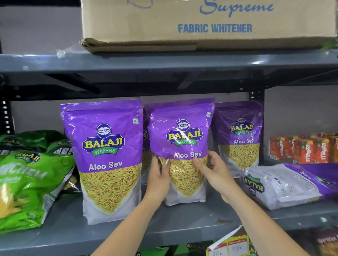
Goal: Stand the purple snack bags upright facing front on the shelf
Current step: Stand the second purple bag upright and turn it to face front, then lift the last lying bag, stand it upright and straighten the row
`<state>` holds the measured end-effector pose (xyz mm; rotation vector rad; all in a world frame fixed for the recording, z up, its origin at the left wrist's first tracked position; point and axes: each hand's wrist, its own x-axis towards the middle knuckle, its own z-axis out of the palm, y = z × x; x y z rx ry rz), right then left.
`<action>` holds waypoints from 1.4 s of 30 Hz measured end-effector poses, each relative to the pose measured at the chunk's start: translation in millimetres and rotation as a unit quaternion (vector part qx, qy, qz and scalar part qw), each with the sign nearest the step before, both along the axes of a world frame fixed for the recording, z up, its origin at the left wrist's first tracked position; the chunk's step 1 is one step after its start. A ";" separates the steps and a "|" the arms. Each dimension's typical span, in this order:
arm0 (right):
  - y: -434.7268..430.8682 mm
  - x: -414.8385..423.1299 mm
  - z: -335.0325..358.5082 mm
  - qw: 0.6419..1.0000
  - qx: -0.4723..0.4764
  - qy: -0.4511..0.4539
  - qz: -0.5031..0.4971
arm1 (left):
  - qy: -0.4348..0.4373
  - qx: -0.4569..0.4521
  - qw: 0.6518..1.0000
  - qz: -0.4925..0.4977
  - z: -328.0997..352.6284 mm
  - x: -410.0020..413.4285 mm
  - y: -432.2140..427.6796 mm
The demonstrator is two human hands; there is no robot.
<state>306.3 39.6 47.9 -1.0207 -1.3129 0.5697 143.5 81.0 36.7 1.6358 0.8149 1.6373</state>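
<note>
Both hands are gripping the middle purple bag [180, 147] by its lower sides, the left hand [159, 178] with its thumb across the front, the right hand [213, 173] likewise, and it is standing upright, label forward, on the grey shelf [161, 221]. Another purple bag [106, 154] is standing nearer at left, a third [239, 134] farther back right, and a fourth [288, 184] is lying flat

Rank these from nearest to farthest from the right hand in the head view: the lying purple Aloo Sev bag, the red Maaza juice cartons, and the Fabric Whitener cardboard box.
From the right hand:
1. Lying purple Aloo Sev bag, flat on the same shelf, just to the right.
2. Red Maaza juice cartons, farther right, at the back of that shelf.
3. Fabric Whitener cardboard box, up on the shelf above.
</note>
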 end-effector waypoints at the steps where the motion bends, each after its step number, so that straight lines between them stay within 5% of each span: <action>1: 1.1 0.3 -1.9 1.000 -0.005 -0.004 -0.003 | 0.004 -0.006 1.000 -0.001 -1.6 -0.3 0.7; 11: -4.3 -2.1 -4.9 0.998 -0.048 -0.035 -0.023 | 0.015 -0.038 0.999 0.025 -9.0 4.2 -9.4; 15: -28.6 11.7 9.3 0.978 -0.009 -0.180 -0.105 | 0.005 0.024 0.988 0.151 -25.1 19.1 -43.8; 18: -42.6 51.9 16.3 0.863 0.055 -0.345 -0.366 | 0.035 0.140 0.971 0.192 -33.9 33.3 -81.9; 20: -48.9 84.1 15.1 0.768 -0.036 -0.435 -0.468 | 0.069 0.208 0.966 0.138 -35.9 41.2 -96.0; 21: -54.5 94.7 13.2 0.750 -0.110 -0.450 -0.472 | 0.089 0.223 0.965 0.106 -36.2 45.2 -98.9; 24: -63.5 106.4 -0.9 0.764 -0.247 -0.435 -0.408 | 0.122 0.209 0.970 0.025 -32.4 60.0 -98.1; 27: -74.9 105.8 -12.6 0.780 -0.206 -0.449 -0.384 | 0.117 0.193 0.974 -0.008 -23.5 77.9 -92.9; 30: -96.9 108.5 -9.0 0.846 -0.187 -0.407 -0.290 | 0.115 0.166 0.979 -0.031 -12.0 101.1 -76.7; 33: -117.5 109.6 -1.5 0.927 -0.153 -0.250 -0.232 | 0.153 0.018 0.986 -0.067 0.8 128.1 -51.7; 34: -120.4 115.7 -2.2 0.925 -0.133 -0.210 -0.288 | 0.172 -0.053 0.980 -0.084 5.5 137.4 -45.2; 36: -122.6 134.3 -6.0 0.846 -0.165 -0.241 -0.446 | 0.205 -0.187 0.951 -0.137 15.7 154.5 -40.1; 38: -121.9 151.1 -11.9 0.806 -0.267 -0.256 -0.462 | 0.216 -0.272 0.918 -0.189 23.6 167.8 -41.0; 42: -113.1 160.0 -15.8 0.878 -0.300 -0.151 -0.341 | 0.200 -0.278 0.921 -0.187 25.7 179.1 -46.7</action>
